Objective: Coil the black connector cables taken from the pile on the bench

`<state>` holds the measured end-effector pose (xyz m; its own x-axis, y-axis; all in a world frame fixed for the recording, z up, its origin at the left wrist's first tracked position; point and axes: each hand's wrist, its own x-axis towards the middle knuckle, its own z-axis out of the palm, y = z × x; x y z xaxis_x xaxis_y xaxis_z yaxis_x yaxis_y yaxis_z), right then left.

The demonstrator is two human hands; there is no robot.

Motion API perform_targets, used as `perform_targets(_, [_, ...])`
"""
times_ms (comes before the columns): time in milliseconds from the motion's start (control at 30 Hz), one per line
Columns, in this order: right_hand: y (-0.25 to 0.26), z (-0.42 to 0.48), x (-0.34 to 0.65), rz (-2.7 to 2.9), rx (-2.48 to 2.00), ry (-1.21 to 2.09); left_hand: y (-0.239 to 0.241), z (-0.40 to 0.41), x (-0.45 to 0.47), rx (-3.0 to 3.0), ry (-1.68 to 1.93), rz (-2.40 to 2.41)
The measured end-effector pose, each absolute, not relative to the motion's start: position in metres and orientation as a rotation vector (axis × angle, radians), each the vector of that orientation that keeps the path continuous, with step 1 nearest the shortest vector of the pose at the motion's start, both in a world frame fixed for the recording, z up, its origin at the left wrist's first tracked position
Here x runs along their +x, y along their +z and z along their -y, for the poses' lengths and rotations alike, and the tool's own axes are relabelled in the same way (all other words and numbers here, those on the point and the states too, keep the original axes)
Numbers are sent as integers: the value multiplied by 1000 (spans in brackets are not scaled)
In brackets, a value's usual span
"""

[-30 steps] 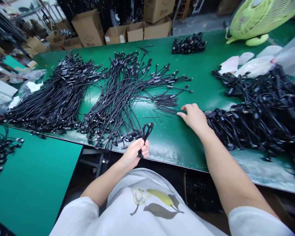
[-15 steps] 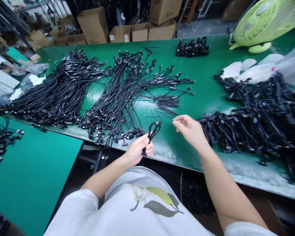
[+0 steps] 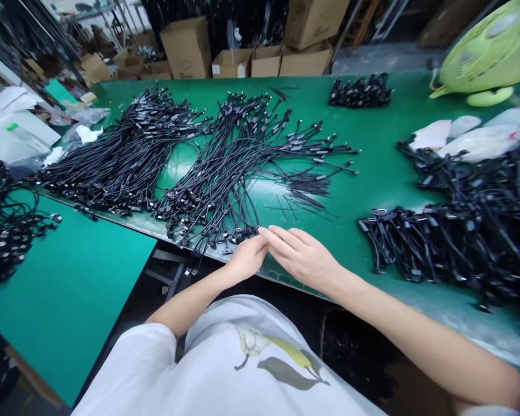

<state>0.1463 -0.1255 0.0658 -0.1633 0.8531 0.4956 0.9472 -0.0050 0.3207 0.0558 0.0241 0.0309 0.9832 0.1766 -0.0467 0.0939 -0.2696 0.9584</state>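
Note:
My left hand [image 3: 245, 259] and my right hand [image 3: 305, 255] meet at the near edge of the green table [image 3: 372, 167]. My left hand is curled; the folded black cable it held a moment ago is hidden behind the two hands. My right hand's fingers lie pressed together over the left hand's fingertips, and what they pinch cannot be made out. Just beyond the hands lies a fanned pile of straight black cables [image 3: 238, 156]. A small bunch of thin black ties [image 3: 307, 188] lies to its right.
A second cable pile [image 3: 125, 156] lies at the left, and a heap of bundled cables [image 3: 459, 231] at the right. White plastic bags [image 3: 472, 138], a lime green fan [image 3: 489, 52] and cardboard boxes [image 3: 186, 46] stand further back. A lower teal table [image 3: 69, 277] carries more cables.
My right hand left the thin ties in a pinch and came back to my left hand. The looped cable above my left fist is now hidden. The view shifted left.

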Motion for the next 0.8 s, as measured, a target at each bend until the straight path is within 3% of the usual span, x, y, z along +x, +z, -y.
perform_targets(233, [90, 122, 151, 2537, -1785, -578, 28, -30, 47, 1472, -285, -235])
perform_targets(433, [84, 121, 150, 2776, -1793, -573, 30, -19, 50, 1361, -425, -247])
perform_targets(567, [87, 118, 148, 2814, -1950, -584, 29, -11, 56, 1489, -274, -304])
perform_targets(800, [86, 91, 165, 2193, -2413, -362, 30, -9, 93, 1329, 61, -433])
